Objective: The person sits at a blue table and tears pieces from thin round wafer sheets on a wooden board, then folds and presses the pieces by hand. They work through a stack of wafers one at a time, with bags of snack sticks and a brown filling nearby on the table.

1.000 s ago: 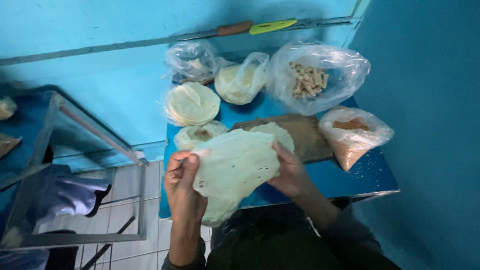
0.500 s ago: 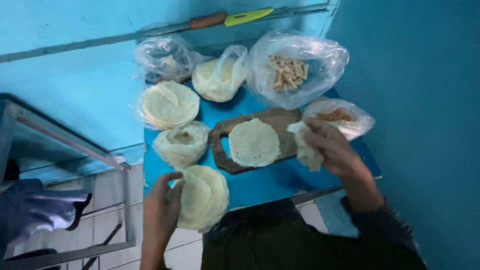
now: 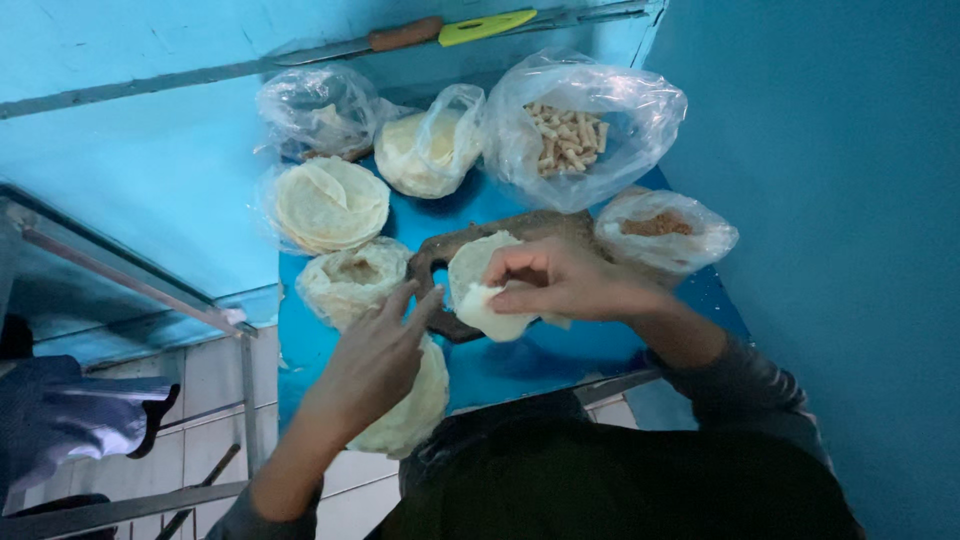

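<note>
Now the right hand [image 3: 560, 280] rests over the dark wooden board [image 3: 440, 262] at the middle of the blue tabletop [image 3: 500, 360], its thumb and fingers closed in a pinch on a small folded white piece [image 3: 478, 297] that sits on the round pale wrapper [image 3: 490, 318] lying flat on the board. Half a second ago this hand hovered off the board's three o'clock side with a bunched white piece in it and the wrapper lay bare; it has since come in over the wrapper, so the piece is now down on the sheet.

The left hand [image 3: 375, 365] has come up from seven o'clock. Its fingers are spread and loosely open, the tips reaching toward the board's edge, while the palm lies on the stack of spare wrappers [image 3: 405, 415] that overhangs the tabletop's near rim. Whether it grips the stack or only steadies it, I cannot tell. A second ago both hands held one large sheet up between them; that sheet is no longer lifted.

Around the board, the rest sits as before: an open bag of wrappers [image 3: 352, 280] at nine o'clock, a flat stack of rounds [image 3: 330, 203] at ten, a clear bag [image 3: 320, 110] and another bag of pale rounds [image 3: 430, 150] at eleven and twelve, a bag of small tan sticks [image 3: 575, 130] at one, a bag of brownish filling [image 3: 665, 230] at three. A knife with a yellow-green handle [image 3: 440, 32] lies on the ledge behind.
</note>
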